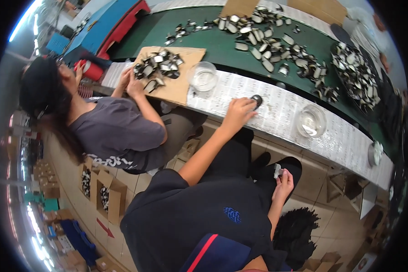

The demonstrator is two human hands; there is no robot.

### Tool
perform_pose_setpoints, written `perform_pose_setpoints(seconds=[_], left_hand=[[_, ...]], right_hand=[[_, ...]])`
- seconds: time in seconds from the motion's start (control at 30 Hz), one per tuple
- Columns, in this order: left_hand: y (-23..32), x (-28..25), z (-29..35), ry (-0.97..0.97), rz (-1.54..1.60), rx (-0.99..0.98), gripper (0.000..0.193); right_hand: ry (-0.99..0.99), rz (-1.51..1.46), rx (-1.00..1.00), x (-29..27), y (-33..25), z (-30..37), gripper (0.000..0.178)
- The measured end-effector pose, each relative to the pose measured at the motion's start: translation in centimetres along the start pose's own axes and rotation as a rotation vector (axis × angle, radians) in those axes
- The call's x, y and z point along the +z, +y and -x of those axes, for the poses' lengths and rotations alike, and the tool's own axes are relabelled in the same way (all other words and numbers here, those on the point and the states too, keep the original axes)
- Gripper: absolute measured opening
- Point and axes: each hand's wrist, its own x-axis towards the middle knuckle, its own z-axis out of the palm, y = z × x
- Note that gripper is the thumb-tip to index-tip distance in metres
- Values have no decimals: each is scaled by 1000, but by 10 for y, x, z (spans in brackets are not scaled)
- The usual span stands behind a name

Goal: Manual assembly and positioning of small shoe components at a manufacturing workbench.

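My left hand (240, 113) reaches over the paper-covered worktop. Its fingers are closed on a small black oval part (257, 100) at the tabletop. Lower and to the right, above my lap, my right hand (283, 185) pinches a small whitish piece (277, 171); its exact kind is too small to tell. A clear round tub (324, 122) stands on the worktop to the right of my left hand. Another clear tub (215, 76) is to its left, by a cardboard sheet (196, 56).
Black parts with pale oval faces (258, 38) lie heaped on the green conveyor belt (186, 41). A similar pile (156, 68) covers the cardboard beside a co-worker (118, 122). At the right stands a small cup (375, 153). Open cartons (111, 195) sit on the floor.
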Motion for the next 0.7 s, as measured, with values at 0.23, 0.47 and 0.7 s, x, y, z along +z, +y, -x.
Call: perform_pose_setpoints(seconds=[0.23, 0.47, 0.7], left_hand=[[-14, 19, -12, 59, -12, -294, 34], [-8, 50, -37, 8, -25, -108, 27], [29, -9, -20, -7, 245, -419, 23]], right_hand=[[-42, 33, -26, 0, 2, 1, 19], [21, -3, -65, -14, 1, 6, 20], [-13, -87, 38, 7, -14, -1, 23]])
